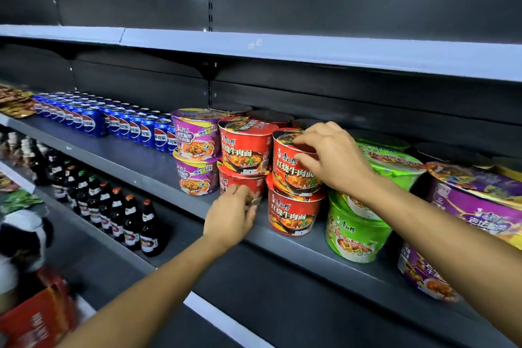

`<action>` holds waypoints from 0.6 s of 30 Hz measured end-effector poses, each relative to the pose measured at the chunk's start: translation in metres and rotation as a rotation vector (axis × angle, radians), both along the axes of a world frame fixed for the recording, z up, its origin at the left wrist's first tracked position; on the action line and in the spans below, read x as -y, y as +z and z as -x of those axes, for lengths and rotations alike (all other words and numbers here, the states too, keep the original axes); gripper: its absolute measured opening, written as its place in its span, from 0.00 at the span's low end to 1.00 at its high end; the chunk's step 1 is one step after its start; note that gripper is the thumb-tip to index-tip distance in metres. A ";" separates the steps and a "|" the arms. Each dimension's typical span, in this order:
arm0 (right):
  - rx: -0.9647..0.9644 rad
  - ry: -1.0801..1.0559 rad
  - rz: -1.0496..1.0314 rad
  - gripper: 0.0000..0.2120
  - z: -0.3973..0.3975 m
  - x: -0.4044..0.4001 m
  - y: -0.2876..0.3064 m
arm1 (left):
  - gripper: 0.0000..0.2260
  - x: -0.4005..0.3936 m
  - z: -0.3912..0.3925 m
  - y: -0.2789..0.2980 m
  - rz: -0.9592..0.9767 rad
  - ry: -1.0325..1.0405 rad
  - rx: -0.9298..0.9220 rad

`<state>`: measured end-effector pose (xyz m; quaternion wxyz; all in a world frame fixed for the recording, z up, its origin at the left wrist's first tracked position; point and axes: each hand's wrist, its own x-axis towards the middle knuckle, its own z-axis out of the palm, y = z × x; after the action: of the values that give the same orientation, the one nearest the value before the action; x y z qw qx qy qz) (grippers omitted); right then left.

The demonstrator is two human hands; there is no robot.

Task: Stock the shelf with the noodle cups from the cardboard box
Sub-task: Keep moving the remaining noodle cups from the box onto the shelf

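Two hands are both on the red noodle cups right now: the right hand is curled over the lid and side of the top red cup in the front stack, gripping it as it sits on the lower red cup, while the left hand reaches for the bottom cup of the red stack behind, fingertips on it, though it's a bit blurry so I can't tell if it's really gripping. Progress-wise I'd say the middle shelf is well underway: purple cups stacked two high, then red ones, then green cups toward the right, with more dark lids lined up behind near the back wall. Looks like straightening or seating a cup rather than the finish, since the front edge of the shelf still has bare stretches. A red cardboard box peeks in at the bottom left corner, but I can't see what's left inside. The cups are tapered tubs with glossy printed wrap and flat foil-looking lids, and they nest okay rim on lid. More purple tubs sit at the far right, one apparently on top of another. Blue soda cans fill the left end, brown glass bottles sit on the shelf below.
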<state>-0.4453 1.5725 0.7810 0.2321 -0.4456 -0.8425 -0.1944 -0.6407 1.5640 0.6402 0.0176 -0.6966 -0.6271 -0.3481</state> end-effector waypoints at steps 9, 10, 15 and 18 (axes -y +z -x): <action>-0.045 0.013 -0.009 0.15 0.063 -0.008 -0.007 | 0.20 -0.012 0.081 -0.012 0.229 0.138 0.124; -0.062 -0.012 -0.007 0.15 0.073 -0.011 -0.008 | 0.22 -0.018 0.088 -0.013 0.240 0.121 0.150; -0.118 -0.147 -0.012 0.19 0.115 -0.023 -0.016 | 0.30 -0.049 0.093 -0.026 0.276 -0.084 0.322; -0.100 -0.199 -0.002 0.21 0.131 -0.027 -0.018 | 0.37 -0.069 0.086 -0.033 0.257 -0.143 0.312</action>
<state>-0.5762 1.5998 0.7630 0.2538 -0.5360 -0.7812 -0.1951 -0.7267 1.6329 0.6075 -0.1934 -0.6737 -0.6103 -0.3692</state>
